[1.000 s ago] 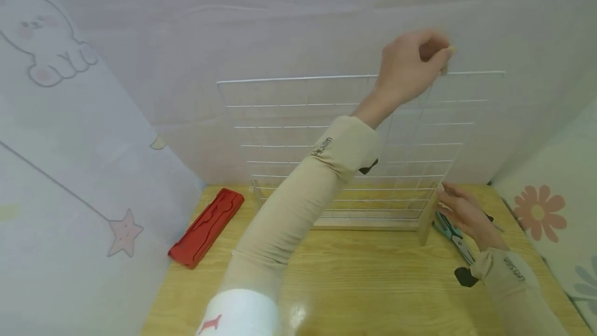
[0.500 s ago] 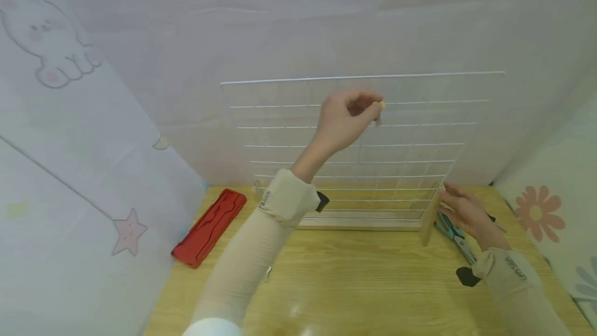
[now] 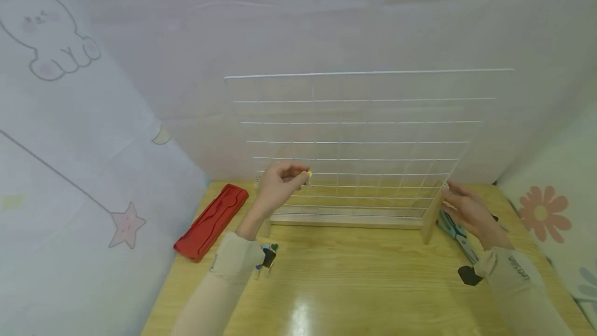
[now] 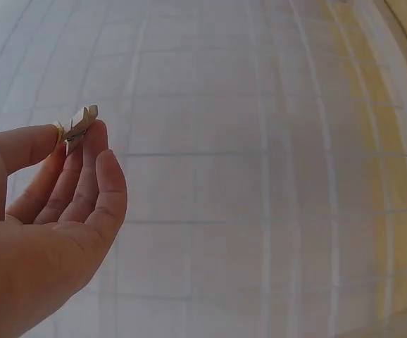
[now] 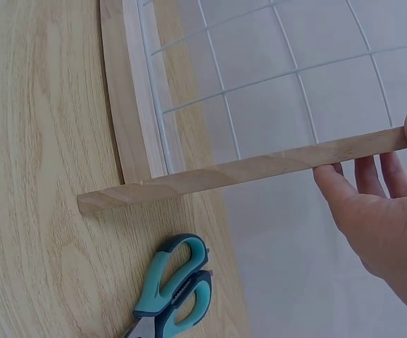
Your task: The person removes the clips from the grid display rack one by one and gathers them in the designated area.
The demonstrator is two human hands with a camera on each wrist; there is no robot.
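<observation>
My left hand [image 3: 276,186] is in front of the lower left part of a white wire grid [image 3: 368,122], pinching a small wooden clothespin [image 4: 80,128] between thumb and fingertips. A yellow bit shows on the clothespin in the head view. The grid stands upright in a wooden base [image 3: 350,220]. On the right side, my right hand [image 3: 470,210] holds the wooden side post [image 5: 246,167] of that base, with the thumb on one face and the fingers on the other.
Scissors with teal handles [image 5: 172,282] lie beside the right post. A red tray [image 3: 211,223] rests at the table's left. Several small clothespins with coloured tops [image 3: 274,247] lie by my left wrist. Patterned cloth walls [image 3: 326,30] stand behind and at the sides.
My left hand has come down and leftward from the grid's top right, still carrying the clothespin, uncovering small clothespins on the table. My right hand has stayed at the post.
</observation>
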